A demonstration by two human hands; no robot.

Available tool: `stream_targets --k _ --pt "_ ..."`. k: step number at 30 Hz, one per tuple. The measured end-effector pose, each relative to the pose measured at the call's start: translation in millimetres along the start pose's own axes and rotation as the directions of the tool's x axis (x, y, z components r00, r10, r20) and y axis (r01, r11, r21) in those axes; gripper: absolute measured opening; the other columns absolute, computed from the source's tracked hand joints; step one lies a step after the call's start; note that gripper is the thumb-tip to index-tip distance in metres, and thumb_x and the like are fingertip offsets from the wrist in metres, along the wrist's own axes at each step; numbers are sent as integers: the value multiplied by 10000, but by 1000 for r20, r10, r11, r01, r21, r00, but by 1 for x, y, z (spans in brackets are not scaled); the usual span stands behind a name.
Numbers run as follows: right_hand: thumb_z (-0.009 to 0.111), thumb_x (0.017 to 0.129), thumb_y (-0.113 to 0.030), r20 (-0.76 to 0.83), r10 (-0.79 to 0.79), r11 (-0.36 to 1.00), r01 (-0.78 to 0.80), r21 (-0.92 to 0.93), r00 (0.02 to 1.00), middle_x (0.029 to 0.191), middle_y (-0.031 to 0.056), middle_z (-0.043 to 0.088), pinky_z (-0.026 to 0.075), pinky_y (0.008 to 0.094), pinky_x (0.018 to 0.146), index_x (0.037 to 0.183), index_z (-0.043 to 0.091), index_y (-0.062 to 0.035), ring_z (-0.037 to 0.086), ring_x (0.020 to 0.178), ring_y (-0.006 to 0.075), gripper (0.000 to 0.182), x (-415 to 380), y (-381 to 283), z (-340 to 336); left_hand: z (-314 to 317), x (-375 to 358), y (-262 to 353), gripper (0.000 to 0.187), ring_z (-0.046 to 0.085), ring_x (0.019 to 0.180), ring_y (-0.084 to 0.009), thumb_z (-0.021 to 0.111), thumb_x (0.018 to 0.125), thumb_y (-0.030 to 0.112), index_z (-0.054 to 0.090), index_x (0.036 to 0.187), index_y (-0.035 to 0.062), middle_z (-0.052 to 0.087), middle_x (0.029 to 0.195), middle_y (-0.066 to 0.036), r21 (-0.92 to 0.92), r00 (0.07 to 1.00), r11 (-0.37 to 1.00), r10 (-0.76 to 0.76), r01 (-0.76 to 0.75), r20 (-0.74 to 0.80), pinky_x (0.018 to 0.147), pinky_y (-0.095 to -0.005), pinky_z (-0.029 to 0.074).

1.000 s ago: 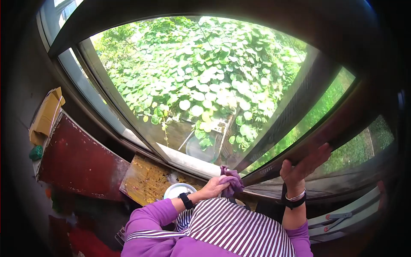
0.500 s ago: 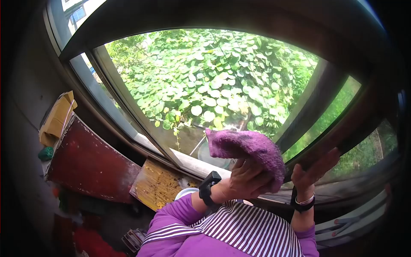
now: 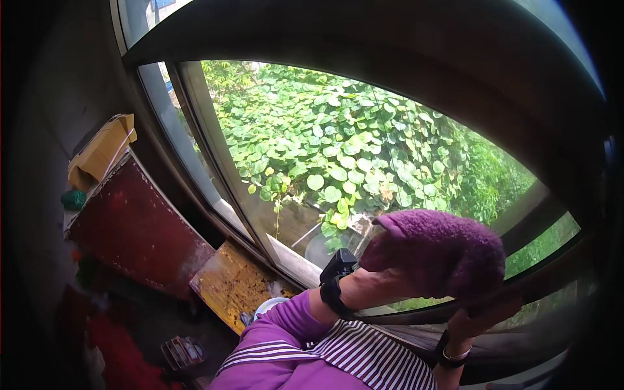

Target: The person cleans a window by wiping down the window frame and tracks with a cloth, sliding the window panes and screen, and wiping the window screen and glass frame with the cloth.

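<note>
Window cleaning, wiping stage: the left hand [image 3: 383, 286] is raised against the window glass [image 3: 338, 149], its fingers wrapped into a purple cloth [image 3: 442, 250] that drapes over the hand and presses toward the pane's lower right area. The right hand [image 3: 484, 315] sits just below the cloth, by the dark window frame [image 3: 520, 286]; the cloth hides most of it, so whether its fingers are closed on the frame or resting flat cannot be told. The step in hand appears to be rubbing the glass, and a further stroke would call for flat, even contact and a sweep toward the open middle of the pane. Room is widest up and to the left across the glass; the frame edges lie close on the right and below. A white bowl [image 3: 263, 307] and a yellow board [image 3: 231, 286] lie under the sill, well apart from the hands.
</note>
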State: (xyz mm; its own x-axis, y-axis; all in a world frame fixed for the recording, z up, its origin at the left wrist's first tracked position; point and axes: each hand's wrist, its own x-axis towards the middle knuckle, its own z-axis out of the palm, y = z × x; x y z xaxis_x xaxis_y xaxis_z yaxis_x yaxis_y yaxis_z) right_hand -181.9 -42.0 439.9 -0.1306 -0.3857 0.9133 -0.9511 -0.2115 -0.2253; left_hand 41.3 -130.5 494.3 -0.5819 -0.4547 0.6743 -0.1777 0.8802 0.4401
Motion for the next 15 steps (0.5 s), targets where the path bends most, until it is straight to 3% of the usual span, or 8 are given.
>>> stream_targets --k 2,4,7,9,10,11,12,15 --pt "485 784 -523 73 -32 999 33 -17 997 1377 207 230 199 420 1055 1396 138 26 252 1282 325 892 12 -9 -11 -11 2 -2 435 488 1144 -219 518 877 205 414 1271 53 499 1222 -113 505 995 861 89 -56 -42 990 -353 395" --pt "424 822 -576 20 -24 998 23 57 1000 1408 228 201 179 459 1064 1411 125 14 219 1309 354 885 13 -12 -4 -28 6 -2 479 449 1189 -230 481 913 207 326 1332 35 430 1297 -132 877 983 477 181 -57 -34 1013 -349 376" --pt "416 826 -578 -37 -54 998 54 -13 998 1412 231 196 176 463 1065 1412 123 12 215 1312 358 881 13 -12 1 -64 18 -1 526 409 1234 -241 444 949 210 238 1393 16 360 1373 -151 999 968 -47 248 -26 36 1037 -345 357" --pt "410 829 -579 -55 -75 995 71 -70 996 1414 232 193 175 465 1066 1413 122 11 212 1313 361 879 13 -12 3 -106 28 -2 648 393 1239 -255 540 886 208 195 1379 -32 404 1326 -167 867 926 499 321 13 -198 1057 -351 279" --pt "408 830 -580 -65 -82 993 77 -86 995 1415 233 191 174 466 1066 1413 122 11 210 1314 362 878 14 -11 2 -114 30 -4 680 390 1240 -258 563 871 208 184 1376 -45 415 1315 -171 788 914 616 313 13 -260 1062 -352 260" --pt "405 831 -580 -73 -87 992 80 -100 993 1417 234 190 173 468 1067 1414 121 11 209 1315 364 877 15 -11 3 -121 31 -6 714 386 1241 -261 587 855 207 173 1373 -57 426 1303 -175 693 897 721 304 3 -320 1066 -354 241" --pt "402 833 -581 -77 -97 990 88 -107 992 1418 235 188 172 469 1067 1414 120 10 207 1316 365 876 14 -10 4 -124 31 -11 625 351 1220 -349 574 823 288 314 1295 -29 406 1279 -194 562 864 825 238 62 -444 1037 -472 204" --pt "394 837 -583 -78 -107 987 97 -125 991 1421 238 183 169 473 1068 1416 118 9 203 1318 369 873 14 -11 2 -118 3 -34 592 324 1195 -432 549 803 359 414 1242 -15 390 1244 -219 437 779 869 103 232 -619 1008 -585 168"
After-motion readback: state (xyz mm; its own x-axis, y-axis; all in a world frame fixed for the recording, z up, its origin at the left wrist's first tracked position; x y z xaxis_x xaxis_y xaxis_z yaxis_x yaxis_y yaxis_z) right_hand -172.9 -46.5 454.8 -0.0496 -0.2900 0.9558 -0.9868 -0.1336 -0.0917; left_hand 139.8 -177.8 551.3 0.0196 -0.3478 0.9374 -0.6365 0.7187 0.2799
